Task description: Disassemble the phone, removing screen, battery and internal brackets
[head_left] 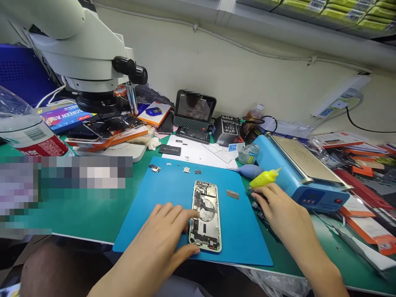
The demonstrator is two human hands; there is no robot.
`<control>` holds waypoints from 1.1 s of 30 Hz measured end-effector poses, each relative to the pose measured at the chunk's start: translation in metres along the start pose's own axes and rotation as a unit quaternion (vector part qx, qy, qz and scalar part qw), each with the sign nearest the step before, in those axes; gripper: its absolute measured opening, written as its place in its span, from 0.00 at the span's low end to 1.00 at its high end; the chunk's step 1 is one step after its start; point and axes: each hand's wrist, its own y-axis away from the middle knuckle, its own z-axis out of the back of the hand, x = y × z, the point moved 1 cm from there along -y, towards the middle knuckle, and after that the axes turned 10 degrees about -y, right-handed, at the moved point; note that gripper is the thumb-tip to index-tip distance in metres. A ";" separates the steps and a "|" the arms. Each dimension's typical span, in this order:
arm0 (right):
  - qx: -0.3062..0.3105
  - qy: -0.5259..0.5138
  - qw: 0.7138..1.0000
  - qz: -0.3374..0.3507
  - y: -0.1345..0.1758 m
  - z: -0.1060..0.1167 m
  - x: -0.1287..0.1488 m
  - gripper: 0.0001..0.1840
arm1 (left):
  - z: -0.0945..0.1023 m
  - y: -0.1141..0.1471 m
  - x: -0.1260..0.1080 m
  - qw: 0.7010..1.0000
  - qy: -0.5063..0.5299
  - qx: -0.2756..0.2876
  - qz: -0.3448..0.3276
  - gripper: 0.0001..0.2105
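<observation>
An opened phone lies on the blue mat, its inner parts and round charging coil bare. My left hand holds it by the left edge, index finger near the coil and thumb at the bottom left corner. Past the mat's right edge, my right hand has thumb and fingertips closed round the end of a screwdriver. More dark screwdrivers lie beside it, partly hidden by the hand. Small phone parts lie along the mat's top, and a thin metal plate sits right of the phone.
A microscope overhangs the left side, near a large bottle. A yellow dispenser bottle, a blue air blower and a blue heating plate stand at right. Behind are a glass jar and a soldering station.
</observation>
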 end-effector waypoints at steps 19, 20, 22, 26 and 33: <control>-0.221 -0.264 0.937 -0.046 0.051 -0.009 0.077 0.25 | -0.004 -0.015 -0.001 1.000 0.013 0.003 0.003 0.18; -0.235 -0.308 0.921 -0.046 0.050 -0.007 0.086 0.22 | -0.003 -0.015 -0.001 1.000 0.020 0.009 0.004 0.18; -0.256 -0.423 0.866 -0.075 0.047 -0.007 0.106 0.23 | -0.001 -0.015 -0.001 0.999 0.029 0.018 0.005 0.18; -0.181 -0.490 0.852 -0.023 0.039 -0.023 0.140 0.20 | 0.002 -0.017 -0.001 0.999 0.030 0.030 -0.001 0.17; -0.144 -0.479 0.866 0.006 0.047 -0.044 0.132 0.26 | 0.002 -0.016 0.000 0.999 0.034 0.018 -0.011 0.18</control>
